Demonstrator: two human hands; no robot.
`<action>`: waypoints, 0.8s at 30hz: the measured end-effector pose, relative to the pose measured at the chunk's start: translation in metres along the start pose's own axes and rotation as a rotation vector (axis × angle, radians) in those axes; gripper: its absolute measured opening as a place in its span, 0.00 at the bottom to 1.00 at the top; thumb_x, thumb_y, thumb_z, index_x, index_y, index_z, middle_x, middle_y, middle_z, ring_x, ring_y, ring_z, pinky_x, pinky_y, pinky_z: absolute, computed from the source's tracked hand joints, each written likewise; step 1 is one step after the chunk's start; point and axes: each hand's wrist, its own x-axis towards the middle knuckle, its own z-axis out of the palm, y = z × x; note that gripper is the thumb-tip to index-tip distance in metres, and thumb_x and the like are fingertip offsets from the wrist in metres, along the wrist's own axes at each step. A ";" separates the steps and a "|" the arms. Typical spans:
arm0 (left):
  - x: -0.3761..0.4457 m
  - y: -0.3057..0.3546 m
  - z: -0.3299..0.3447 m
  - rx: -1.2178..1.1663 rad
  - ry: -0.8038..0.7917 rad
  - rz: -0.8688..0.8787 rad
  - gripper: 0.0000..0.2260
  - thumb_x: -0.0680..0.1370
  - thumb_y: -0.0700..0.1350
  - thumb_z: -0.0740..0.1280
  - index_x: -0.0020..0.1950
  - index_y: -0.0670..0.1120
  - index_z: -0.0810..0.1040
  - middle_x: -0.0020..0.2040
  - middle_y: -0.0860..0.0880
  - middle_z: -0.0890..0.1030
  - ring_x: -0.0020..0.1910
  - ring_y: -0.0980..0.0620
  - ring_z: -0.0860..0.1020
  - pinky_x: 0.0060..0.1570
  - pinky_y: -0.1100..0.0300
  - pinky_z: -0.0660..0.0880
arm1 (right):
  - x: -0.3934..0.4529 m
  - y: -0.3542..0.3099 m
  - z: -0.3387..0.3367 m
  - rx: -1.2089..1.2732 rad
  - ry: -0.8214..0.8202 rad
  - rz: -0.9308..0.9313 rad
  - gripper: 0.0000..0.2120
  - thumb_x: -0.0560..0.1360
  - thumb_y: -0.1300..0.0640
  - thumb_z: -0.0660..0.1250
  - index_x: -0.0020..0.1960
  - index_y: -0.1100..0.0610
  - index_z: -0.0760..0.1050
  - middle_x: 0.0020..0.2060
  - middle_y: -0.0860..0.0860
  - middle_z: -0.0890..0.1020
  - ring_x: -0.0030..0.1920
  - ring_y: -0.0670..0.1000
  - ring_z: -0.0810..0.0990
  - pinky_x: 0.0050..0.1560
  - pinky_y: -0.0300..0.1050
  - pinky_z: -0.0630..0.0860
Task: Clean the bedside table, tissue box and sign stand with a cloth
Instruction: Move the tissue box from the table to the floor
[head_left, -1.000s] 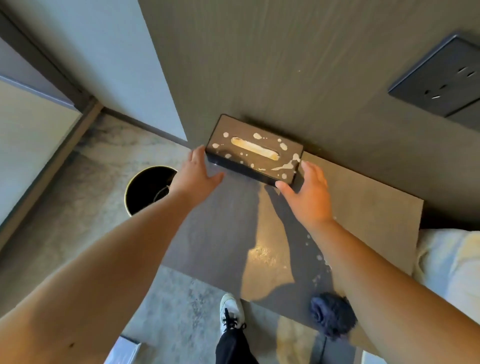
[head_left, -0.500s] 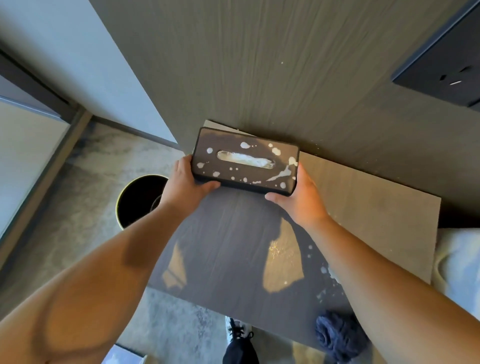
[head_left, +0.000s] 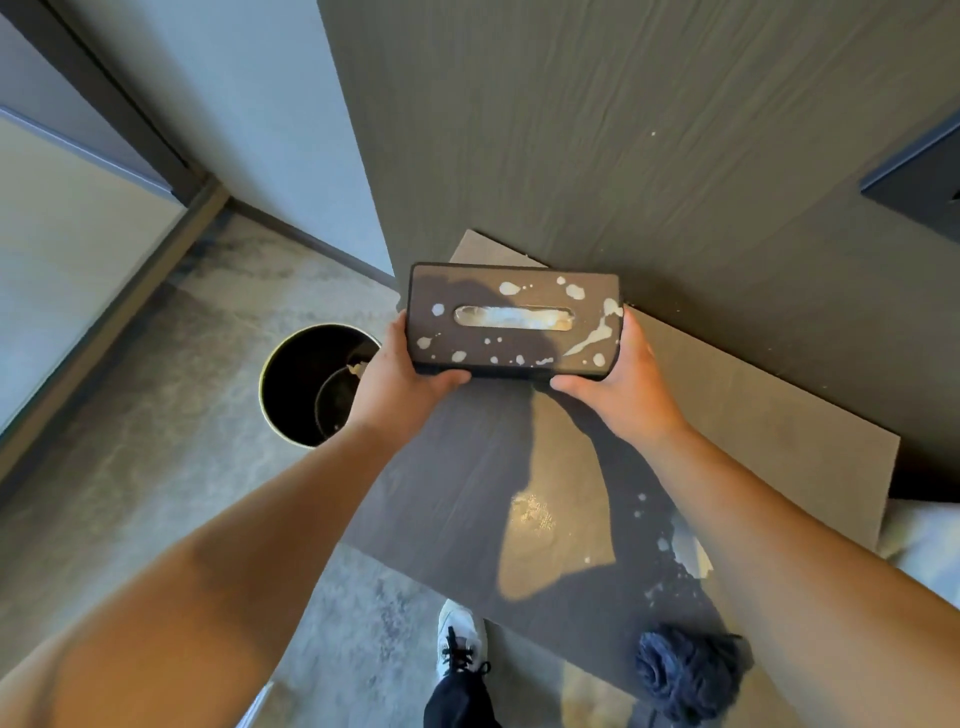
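Observation:
A dark tissue box (head_left: 511, 296) with pale splashes on its top is held level above the far left part of the bedside table (head_left: 769, 415). My left hand (head_left: 400, 384) grips its left end and my right hand (head_left: 623, 384) grips its right end. A crumpled dark blue cloth (head_left: 685, 670) lies on the table's near right corner. Pale spots (head_left: 660, 545) mark the tabletop close to my right forearm. No sign stand is in view.
A round black bin (head_left: 311, 384) stands on the floor left of the table. A dark wood wall panel (head_left: 649, 130) rises behind the table, with a socket plate (head_left: 919, 176) at the right. My shoe (head_left: 460, 639) is by the table's near edge. White bedding (head_left: 924, 540) lies at the right.
My hands went from resting at the box's ends to gripping it. The box has come up off the table and toward me, turned level.

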 end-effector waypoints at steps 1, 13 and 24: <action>-0.006 -0.001 -0.008 -0.012 0.023 -0.003 0.37 0.70 0.50 0.76 0.74 0.51 0.61 0.56 0.56 0.75 0.53 0.55 0.74 0.52 0.60 0.71 | 0.000 -0.008 0.002 -0.005 -0.009 -0.016 0.48 0.60 0.45 0.81 0.73 0.47 0.59 0.67 0.46 0.72 0.66 0.48 0.71 0.65 0.50 0.72; -0.113 -0.072 -0.146 -0.131 0.300 -0.090 0.37 0.71 0.49 0.75 0.75 0.53 0.60 0.61 0.58 0.75 0.55 0.59 0.74 0.51 0.66 0.71 | -0.061 -0.127 0.101 -0.010 -0.228 -0.227 0.50 0.57 0.42 0.80 0.72 0.45 0.58 0.65 0.45 0.73 0.65 0.48 0.72 0.66 0.53 0.72; -0.272 -0.237 -0.211 -0.264 0.577 -0.318 0.38 0.70 0.49 0.76 0.75 0.52 0.59 0.63 0.56 0.76 0.59 0.56 0.76 0.58 0.59 0.73 | -0.179 -0.180 0.270 -0.155 -0.561 -0.448 0.52 0.58 0.44 0.80 0.74 0.49 0.56 0.67 0.49 0.72 0.67 0.51 0.70 0.67 0.55 0.70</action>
